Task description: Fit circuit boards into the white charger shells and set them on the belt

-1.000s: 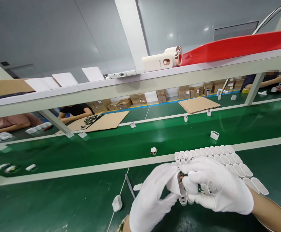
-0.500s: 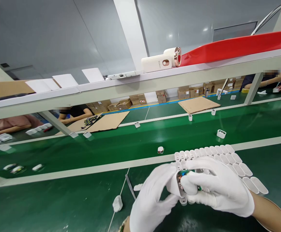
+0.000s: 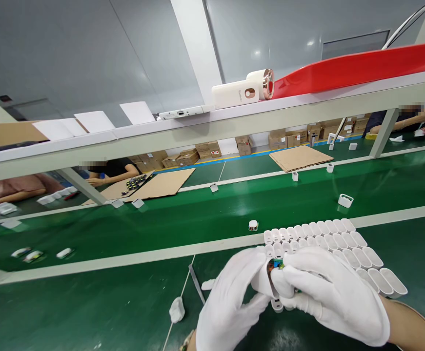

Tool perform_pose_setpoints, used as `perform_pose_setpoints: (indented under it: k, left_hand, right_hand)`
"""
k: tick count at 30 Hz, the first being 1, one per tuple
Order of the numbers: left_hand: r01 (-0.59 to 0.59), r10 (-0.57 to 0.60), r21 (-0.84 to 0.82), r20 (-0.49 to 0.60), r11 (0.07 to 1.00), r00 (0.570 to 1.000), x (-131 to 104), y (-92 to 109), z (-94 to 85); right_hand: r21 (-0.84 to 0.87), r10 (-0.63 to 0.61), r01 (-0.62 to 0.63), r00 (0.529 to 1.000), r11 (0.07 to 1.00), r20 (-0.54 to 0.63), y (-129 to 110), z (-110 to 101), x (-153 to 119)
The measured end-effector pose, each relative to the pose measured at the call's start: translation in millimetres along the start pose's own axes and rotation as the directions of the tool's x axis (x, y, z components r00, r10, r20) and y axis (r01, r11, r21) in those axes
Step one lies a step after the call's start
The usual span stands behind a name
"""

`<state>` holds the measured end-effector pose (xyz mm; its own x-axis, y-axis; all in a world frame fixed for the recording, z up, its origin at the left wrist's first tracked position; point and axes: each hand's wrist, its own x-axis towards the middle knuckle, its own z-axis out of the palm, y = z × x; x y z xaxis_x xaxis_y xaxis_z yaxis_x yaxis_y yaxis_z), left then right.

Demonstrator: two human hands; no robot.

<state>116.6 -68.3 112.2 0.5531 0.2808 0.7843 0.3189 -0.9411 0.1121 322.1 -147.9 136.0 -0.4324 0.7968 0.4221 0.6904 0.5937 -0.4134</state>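
My left hand (image 3: 230,298), in a white glove, grips a white plastic casing (image 3: 261,281) between thumb and fingers. Its open side faces right. My gloved right hand (image 3: 338,295) is closed on a green circuit board (image 3: 278,263) with small coloured components, which sits partly inside the casing's mouth. Fingers cover most of the board. Behind and right of my hands stand rows of white oval casings (image 3: 372,257), open side up. Left of my left hand lie a slim grey tool (image 3: 196,284) and a crumpled white lump (image 3: 177,310).
Beyond the bench strip runs a green conveyor belt (image 3: 197,214) carrying a small board assembly (image 3: 253,225) and a white casing (image 3: 345,200). Overhead, a shelf (image 3: 153,142) holds a white handheld device (image 3: 236,93) and a red tray (image 3: 358,68). Co-workers sit across the belt beside cardboard sheets (image 3: 300,159).
Less of the circuit board shows; it sits deeper in the casing. My right hand has shifted slightly down. Items on the belt have travelled to the right.
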Motion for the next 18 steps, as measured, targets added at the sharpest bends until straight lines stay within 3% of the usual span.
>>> perform_pose_setpoints:
  k: [9, 15, 18]
  left_hand:
    - [0.011, -0.011, -0.005, 0.024, 1.0, 1.0, -1, -1, 0.3]
    - [0.005, -0.003, -0.049, 0.035, 0.999, 0.999, -2, -2, 1.4]
    - [0.051, -0.048, -0.097, 0.031, 0.994, 0.998, -5, -2, 4.1]
  right_hand:
    - [-0.004, 0.008, -0.008, 1.0, 1.0, -0.009, -14, -6, 6]
    - [0.006, 0.05, -0.05, 0.998, 0.999, 0.048, -11, -3, 4]
    - [0.043, 0.017, -0.017, 1.0, 0.999, 0.0, -8, -6, 8]
